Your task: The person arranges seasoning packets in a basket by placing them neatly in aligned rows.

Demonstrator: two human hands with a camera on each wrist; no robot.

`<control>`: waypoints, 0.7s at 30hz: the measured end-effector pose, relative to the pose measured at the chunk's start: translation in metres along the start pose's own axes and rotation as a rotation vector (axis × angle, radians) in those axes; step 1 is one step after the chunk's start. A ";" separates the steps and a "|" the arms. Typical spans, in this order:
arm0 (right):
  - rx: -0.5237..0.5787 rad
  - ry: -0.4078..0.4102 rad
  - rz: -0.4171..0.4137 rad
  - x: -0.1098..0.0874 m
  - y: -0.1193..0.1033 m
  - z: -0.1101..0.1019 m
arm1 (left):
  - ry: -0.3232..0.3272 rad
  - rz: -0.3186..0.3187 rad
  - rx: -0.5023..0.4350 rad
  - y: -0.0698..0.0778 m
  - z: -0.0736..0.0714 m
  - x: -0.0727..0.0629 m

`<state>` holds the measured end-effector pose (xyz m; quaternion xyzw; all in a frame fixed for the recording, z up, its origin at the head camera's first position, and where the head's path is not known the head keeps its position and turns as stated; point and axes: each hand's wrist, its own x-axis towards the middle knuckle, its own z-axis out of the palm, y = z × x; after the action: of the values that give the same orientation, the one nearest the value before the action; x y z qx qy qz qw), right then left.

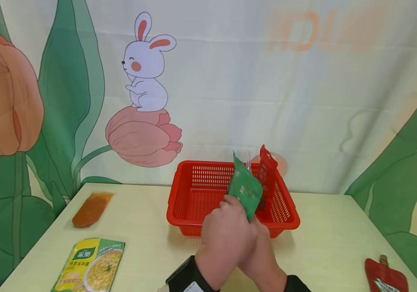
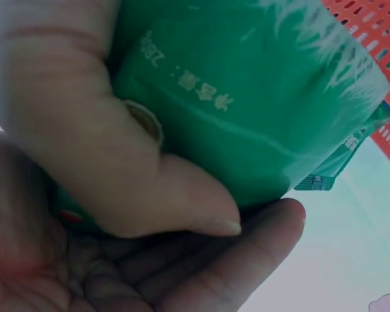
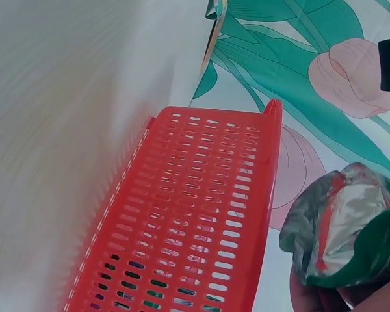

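A green packet (image 1: 245, 188) with pale printing is held up over the front of the red basket (image 1: 179, 194). My left hand (image 1: 226, 239) grips its lower end, and my right hand (image 1: 264, 251) is close against it on the right, partly hidden behind it. In the left wrist view a thumb and finger pinch the packet's (image 2: 247, 97) edge. The right wrist view shows the packet's (image 3: 351, 227) crumpled end with a silvery surface, with fingers (image 3: 305, 296) curled beneath it. Inside the basket, a red packet (image 1: 266, 166) stands upright at the right.
An orange-brown packet (image 1: 92, 209) lies on the table's left, behind a yellow and green corn soup pouch (image 1: 89, 265). At the right front is a red spouted pouch (image 1: 385, 275). A printed cloth (image 1: 223, 101) hangs behind the basket.
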<state>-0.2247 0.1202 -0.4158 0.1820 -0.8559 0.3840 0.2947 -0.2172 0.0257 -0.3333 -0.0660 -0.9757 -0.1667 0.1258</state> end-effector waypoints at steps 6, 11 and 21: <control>0.088 -0.174 0.154 0.004 0.001 -0.009 | 0.014 0.001 -0.095 -0.007 -0.003 0.004; 0.174 -0.302 0.184 0.011 0.009 -0.018 | 0.011 0.012 -0.196 -0.015 -0.008 0.009; 0.150 -0.413 -0.039 0.019 0.042 -0.042 | -0.009 0.029 -0.229 -0.032 -0.022 0.024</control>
<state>-0.2460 0.1774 -0.4043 0.2947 -0.8635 0.3951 0.1063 -0.2405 -0.0098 -0.3162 -0.0949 -0.9498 -0.2749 0.1154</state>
